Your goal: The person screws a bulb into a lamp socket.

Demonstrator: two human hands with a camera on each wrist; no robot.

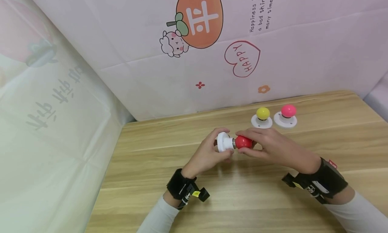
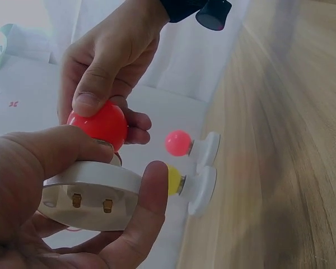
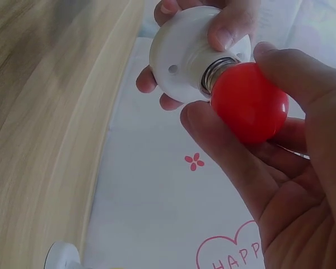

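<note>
My left hand grips a white round lamp socket, its fingers and thumb around the base. Brass terminals show on the socket's underside in the left wrist view. A red light bulb is held by my right hand, pinched between thumb and fingers. The bulb's metal screw end sits at the socket's mouth, partly inside, as the right wrist view shows with some thread exposed. Both hands hold the pair in the air above the table, socket on the left and bulb on the right.
Behind my right hand on the wooden table stand two white sockets, one with a yellow bulb, the other with a pink bulb. A printed white cloth hangs along the back edge, another sheet at the left.
</note>
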